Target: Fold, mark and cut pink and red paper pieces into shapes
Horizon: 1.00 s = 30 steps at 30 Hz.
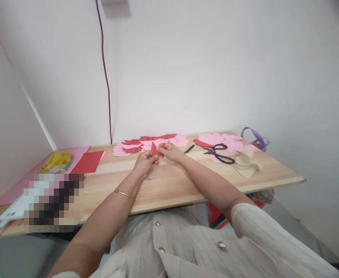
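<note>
A small folded piece of red paper (157, 151) is held up between both hands over the middle of the table. My left hand (146, 162) pinches its lower left side, with a gold bangle on that wrist. On the right side, my right hand (171, 151) grips it between thumb and fingers. Pointed corners of the paper stick up above the fingers. Just behind lie pink and red paper cutouts (133, 149) in an overlapping row. A black pen (189, 149) rests to the right of my right hand, partly hidden by it.
Black-handled scissors (220, 151) lie at the right among pink paper scraps (209, 138), near crumpled beige paper (247, 164) and a purple ribbon (257, 138). At the left are a stack of red paper (88, 162), a yellow packet (56, 161) and a white power strip (16, 206).
</note>
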Motion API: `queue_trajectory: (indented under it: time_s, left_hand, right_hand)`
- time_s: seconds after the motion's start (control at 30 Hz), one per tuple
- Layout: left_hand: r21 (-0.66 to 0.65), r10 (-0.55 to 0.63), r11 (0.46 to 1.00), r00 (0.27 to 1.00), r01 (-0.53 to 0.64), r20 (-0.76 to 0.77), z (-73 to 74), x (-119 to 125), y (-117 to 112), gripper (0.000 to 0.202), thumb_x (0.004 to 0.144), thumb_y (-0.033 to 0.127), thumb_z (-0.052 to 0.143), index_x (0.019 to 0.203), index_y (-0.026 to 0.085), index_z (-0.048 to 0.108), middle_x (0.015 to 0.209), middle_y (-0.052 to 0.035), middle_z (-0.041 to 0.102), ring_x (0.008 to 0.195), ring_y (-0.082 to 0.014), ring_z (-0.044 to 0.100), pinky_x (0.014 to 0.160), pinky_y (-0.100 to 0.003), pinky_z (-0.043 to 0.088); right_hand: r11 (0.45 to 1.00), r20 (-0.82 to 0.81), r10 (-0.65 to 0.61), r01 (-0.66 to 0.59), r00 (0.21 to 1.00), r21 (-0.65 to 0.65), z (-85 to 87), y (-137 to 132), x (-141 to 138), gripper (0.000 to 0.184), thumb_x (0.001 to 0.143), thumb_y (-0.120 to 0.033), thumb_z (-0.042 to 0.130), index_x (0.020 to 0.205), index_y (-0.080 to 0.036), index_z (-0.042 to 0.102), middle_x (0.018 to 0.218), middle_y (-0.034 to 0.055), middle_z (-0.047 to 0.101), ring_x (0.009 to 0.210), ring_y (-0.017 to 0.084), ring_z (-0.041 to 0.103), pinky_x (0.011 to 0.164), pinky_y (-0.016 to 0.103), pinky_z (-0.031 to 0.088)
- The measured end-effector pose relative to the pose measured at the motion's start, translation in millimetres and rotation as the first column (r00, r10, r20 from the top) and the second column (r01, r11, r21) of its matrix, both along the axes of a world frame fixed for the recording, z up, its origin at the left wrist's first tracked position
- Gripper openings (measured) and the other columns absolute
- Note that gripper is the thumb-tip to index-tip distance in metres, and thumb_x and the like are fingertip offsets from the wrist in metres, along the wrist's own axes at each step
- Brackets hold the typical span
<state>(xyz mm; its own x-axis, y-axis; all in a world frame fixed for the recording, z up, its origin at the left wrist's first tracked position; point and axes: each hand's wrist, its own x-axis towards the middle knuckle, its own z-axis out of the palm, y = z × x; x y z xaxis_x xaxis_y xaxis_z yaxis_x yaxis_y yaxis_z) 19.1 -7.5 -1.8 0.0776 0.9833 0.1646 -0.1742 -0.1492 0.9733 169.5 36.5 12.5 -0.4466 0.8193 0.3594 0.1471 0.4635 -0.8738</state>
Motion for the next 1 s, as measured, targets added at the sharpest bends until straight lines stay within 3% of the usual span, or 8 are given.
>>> queue_trajectory:
  time_s: [0.1,0.23,0.37,0.5,0.7,0.87,1.0]
  left_hand:
    - [-0.008,-0.001,1.0,1.0,0.001,0.013,0.3,0.5,-0.2,0.025,0.057,0.03,0.077,0.065,0.014,0.059,0.062,-0.0004,0.061,0.052,-0.0091,0.052,0.058,-0.025,0.044]
    - [-0.039,0.043,0.998,0.998,-0.042,0.037,-0.5,0.5,0.3,0.027,0.056,0.03,0.077,0.061,0.015,0.055,0.055,0.0021,0.056,0.05,-0.0089,0.05,0.058,-0.026,0.045]
    - [-0.038,0.075,0.997,0.997,-0.074,0.011,-3.3,0.6,1.5,0.026,0.057,0.03,0.077,0.062,0.015,0.056,0.058,0.0008,0.058,0.052,-0.0089,0.051,0.058,-0.025,0.044]
    - [-0.015,0.086,0.996,0.996,-0.086,-0.022,-5.6,1.0,1.9,0.025,0.058,0.03,0.076,0.065,0.015,0.057,0.06,0.0004,0.059,0.055,-0.0092,0.052,0.06,-0.025,0.044]
    - [0.073,0.072,0.995,0.996,-0.068,-0.053,-3.5,-1.1,2.4,0.024,0.06,0.031,0.075,0.065,0.015,0.058,0.062,0.0004,0.059,0.058,-0.0101,0.054,0.064,-0.026,0.046]
    - [-0.017,0.063,0.998,0.997,-0.062,0.041,-6.2,-0.6,4.4,0.027,0.058,0.03,0.076,0.07,0.015,0.058,0.064,0.0009,0.06,0.055,-0.0085,0.051,0.061,-0.025,0.046]
    - [-0.048,0.095,0.995,0.987,-0.089,0.129,-7.3,-1.8,5.0,0.029,0.058,0.031,0.077,0.068,0.015,0.056,0.062,0.0028,0.056,0.056,-0.0083,0.051,0.064,-0.027,0.048]
  right_hand:
    - [0.997,-0.007,-0.045,0.045,0.999,-0.068,-0.6,1.6,0.4,0.043,0.083,-0.051,0.051,0.059,-0.016,0.059,0.054,-0.0003,0.056,0.056,0.011,0.052,0.06,0.024,0.042]
    - [0.963,-0.1,0.048,-0.072,0.994,-0.259,-1.6,5.7,2.7,0.053,0.082,-0.062,0.047,0.068,-0.015,0.064,0.065,0.0053,0.065,0.059,0.013,0.057,0.063,0.027,0.047]
    - [0.983,-0.051,0.063,-0.071,0.997,-0.172,-2.3,5.2,3.9,0.035,0.068,-0.049,0.07,0.073,-0.015,0.063,0.069,0.0018,0.063,0.063,0.012,0.056,0.063,0.026,0.045]
    - [0.997,-0.03,-0.009,0.006,1.0,-0.078,0.6,0.5,2.6,0.031,0.068,-0.044,0.069,0.063,-0.015,0.058,0.059,-0.0018,0.055,0.058,0.01,0.05,0.057,0.024,0.039]
    - [0.99,-0.124,0.033,-0.049,0.992,-0.135,1.4,-1.4,-1.1,0.034,0.069,-0.044,0.068,0.059,-0.016,0.053,0.057,-0.0026,0.052,0.057,0.01,0.047,0.058,0.024,0.038]
    - [0.982,-0.171,0.071,-0.099,0.983,-0.163,-3.4,2.1,-0.4,0.03,0.067,-0.043,0.071,0.07,-0.015,0.06,0.062,-0.0027,0.055,0.059,0.009,0.048,0.058,0.023,0.039]
    - [0.948,-0.177,0.129,-0.173,0.976,-0.266,-6.0,5.9,1.9,0.028,0.066,-0.038,0.073,0.076,-0.015,0.061,0.067,-0.0014,0.06,0.063,0.01,0.054,0.065,0.025,0.044]
